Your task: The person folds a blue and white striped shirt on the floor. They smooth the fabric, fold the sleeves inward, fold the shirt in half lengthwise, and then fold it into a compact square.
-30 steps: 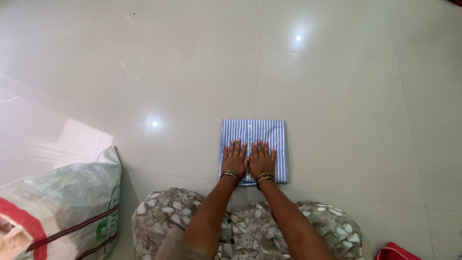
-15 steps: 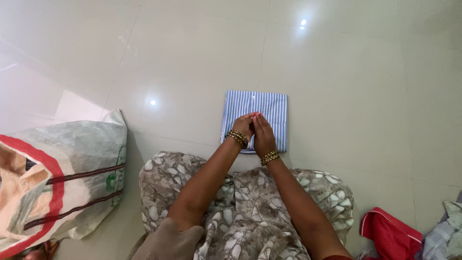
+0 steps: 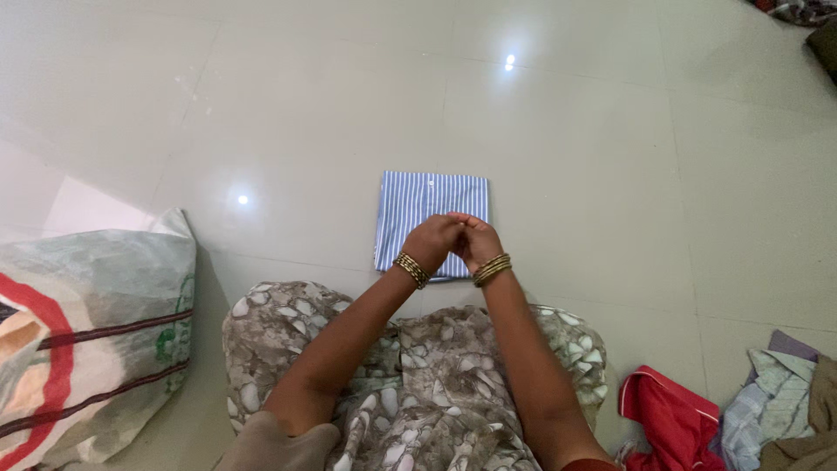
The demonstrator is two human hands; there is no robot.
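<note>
A blue and white striped shirt (image 3: 427,199), folded into a neat rectangle, lies flat on the glossy tiled floor (image 3: 593,157) just beyond my knees. My left hand (image 3: 431,241) and my right hand (image 3: 478,241) are raised over its near edge, fingers curled and fingertips touching each other. Neither hand holds anything that I can see. Both wrists carry gold bangles. The hands hide the shirt's near middle part.
A large woven sack (image 3: 87,323) with red and green stripes stands at my left. A red garment (image 3: 667,419) and a heap of mixed clothes (image 3: 785,401) lie at the lower right. Dark cloth (image 3: 819,26) shows at the top right corner. My lap wears patterned fabric (image 3: 418,375).
One second ago both palms pressed flat on the shirt. They have since lifted off, curled and come together above its near edge. The view has shifted slightly.
</note>
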